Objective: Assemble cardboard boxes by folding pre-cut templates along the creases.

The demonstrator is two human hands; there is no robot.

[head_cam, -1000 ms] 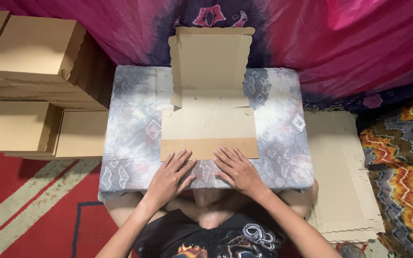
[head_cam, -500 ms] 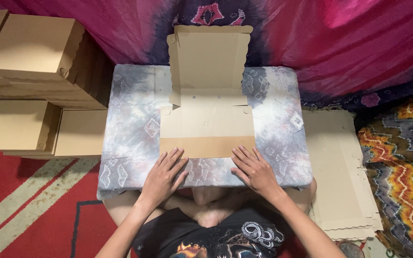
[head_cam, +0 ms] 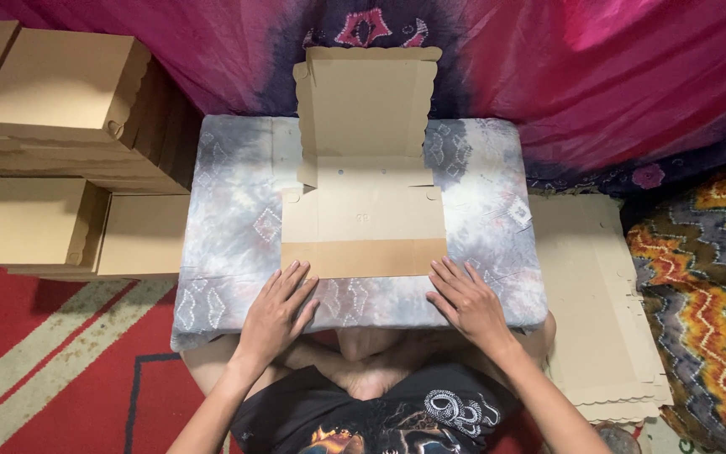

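Head view, single moment.

Object: a flat-cut brown cardboard box blank [head_cam: 364,214], partly folded, lying on the middle of a low table [head_cam: 228,235] covered in grey-white tie-dye cloth. The far panel stands up from the table, with scalloped edges along its top and narrow side flaps folded inward. The middle panel lies flat and shows a few small punched holes. The near strip is a darker brown band, flat on the cloth, its near edge running straight from left to right. Small tabs sit at both corners where the upright panel meets the flat one.

Left hand [head_cam: 276,313]: palm down on the cloth, fingers spread and pointing away from the body, fingertips touching or just short of the near left corner of the blank; cannot tell which. It grips nothing.

Right hand [head_cam: 469,303]: palm down, fingers spread, fingertips just beside the near right corner of the blank. It grips nothing. The hands are well apart, one at each near corner.

Surroundings: stacks of folded cardboard boxes [head_cam: 60,80] to the left of the table, a pile of flat blanks [head_cam: 598,303] on the floor to the right, a pink and purple tie-dye cloth [head_cam: 598,76] hanging behind, and a red patterned rug [head_cam: 44,370] below.
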